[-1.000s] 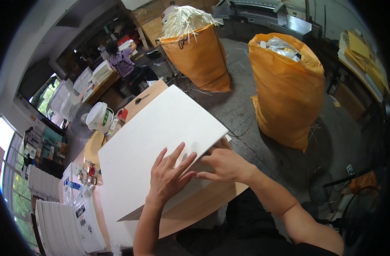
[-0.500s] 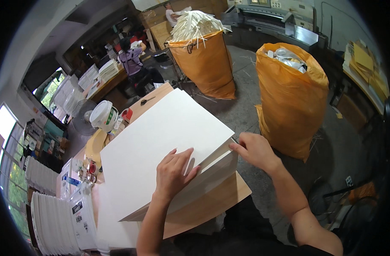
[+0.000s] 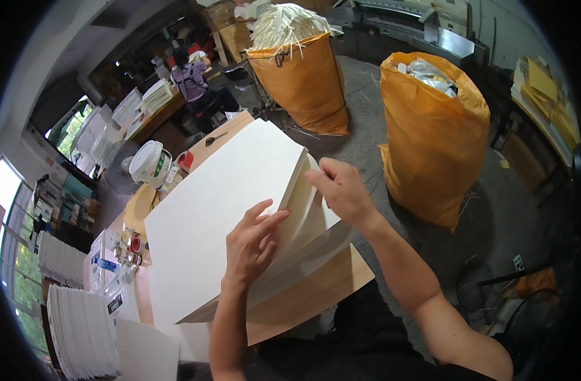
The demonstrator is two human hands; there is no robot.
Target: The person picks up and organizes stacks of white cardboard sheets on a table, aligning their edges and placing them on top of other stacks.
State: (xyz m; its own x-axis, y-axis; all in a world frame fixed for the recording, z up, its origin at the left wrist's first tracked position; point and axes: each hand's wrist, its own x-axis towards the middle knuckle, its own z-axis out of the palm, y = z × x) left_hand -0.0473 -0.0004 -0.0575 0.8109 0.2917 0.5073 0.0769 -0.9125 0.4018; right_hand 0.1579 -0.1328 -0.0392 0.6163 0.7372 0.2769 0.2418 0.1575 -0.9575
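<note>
Pressing flat, fingers spread, the left hand [image 3: 252, 244] is pinning the top of a thick stack of white paper sheets [image 3: 220, 209] on a wooden table [image 3: 316, 298]. Just beyond it, the right hand [image 3: 341, 190], which a second ago was resting low beside the left, is now pinching the stack's right edge, fanning the sheets upward. Farther off, two orange sacks [image 3: 433, 140] are standing on the floor.

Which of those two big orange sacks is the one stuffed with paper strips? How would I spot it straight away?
Start at the wooden table where both hands work on the stack of white sheets, and look past its far end. Two orange sacks stand on the grey floor; the paper-strip sack is the farther, left one. Pale thin strips bristle from its top, while the right sack holds crumpled scraps.
</note>
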